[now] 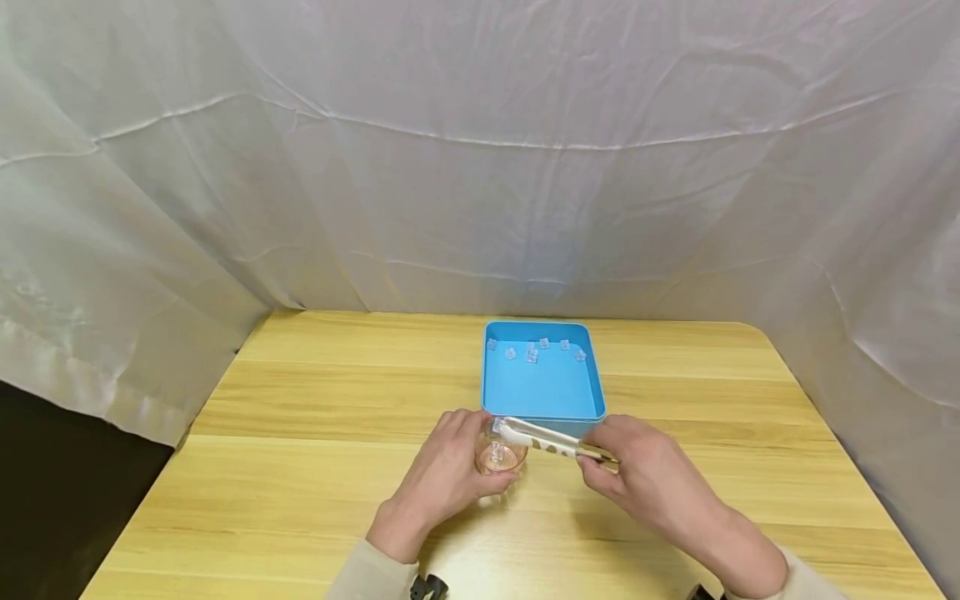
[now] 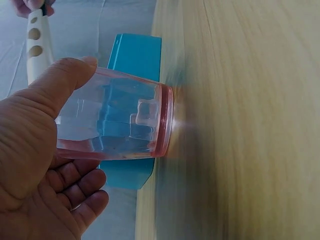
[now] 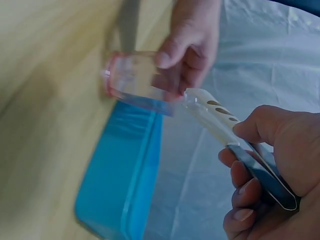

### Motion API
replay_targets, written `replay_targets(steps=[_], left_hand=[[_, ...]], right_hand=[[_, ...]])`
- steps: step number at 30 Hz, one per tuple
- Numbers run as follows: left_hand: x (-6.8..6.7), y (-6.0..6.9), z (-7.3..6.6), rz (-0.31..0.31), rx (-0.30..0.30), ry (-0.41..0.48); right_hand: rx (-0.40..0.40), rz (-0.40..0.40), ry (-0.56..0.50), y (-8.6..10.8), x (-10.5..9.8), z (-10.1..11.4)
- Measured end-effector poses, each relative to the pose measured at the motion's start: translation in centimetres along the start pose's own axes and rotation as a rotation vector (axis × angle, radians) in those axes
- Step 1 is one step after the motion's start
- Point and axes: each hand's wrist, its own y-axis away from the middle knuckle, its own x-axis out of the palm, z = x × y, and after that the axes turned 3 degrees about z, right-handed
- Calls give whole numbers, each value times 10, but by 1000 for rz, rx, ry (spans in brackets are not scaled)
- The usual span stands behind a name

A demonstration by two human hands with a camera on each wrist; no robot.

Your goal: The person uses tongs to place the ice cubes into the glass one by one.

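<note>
My left hand [image 1: 444, 468] holds a clear, pink-tinted glass [image 2: 142, 120] near its rim, thumb on one side and fingers on the other. The glass stands upright on the table, and clear cubes [image 2: 146, 112] lie at its bottom. In my right hand [image 1: 651, 467] is a pair of tongs [image 1: 551, 439] with white, spotted tips and metal arms. A clear ice cube [image 3: 189, 99] sits between the tong tips, right at the mouth of the glass. Just behind the glass is a blue tray [image 1: 542, 396].
Several clear cubes [image 1: 532, 355] lie scattered in the far half of the tray. The wooden table [image 1: 315, 492] reaches back to a hanging grey-white curtain [image 1: 465, 208], which also runs along both sides.
</note>
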Motion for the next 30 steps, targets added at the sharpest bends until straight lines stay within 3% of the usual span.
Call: replay_targets(steps=[10, 30], left_hand=[[0, 0, -1, -16, 13, -15], [1, 0, 0, -16, 8, 2]], right_hand=[[-116, -68, -3, 11, 19, -7], [-109, -67, -23, 12, 25, -9]])
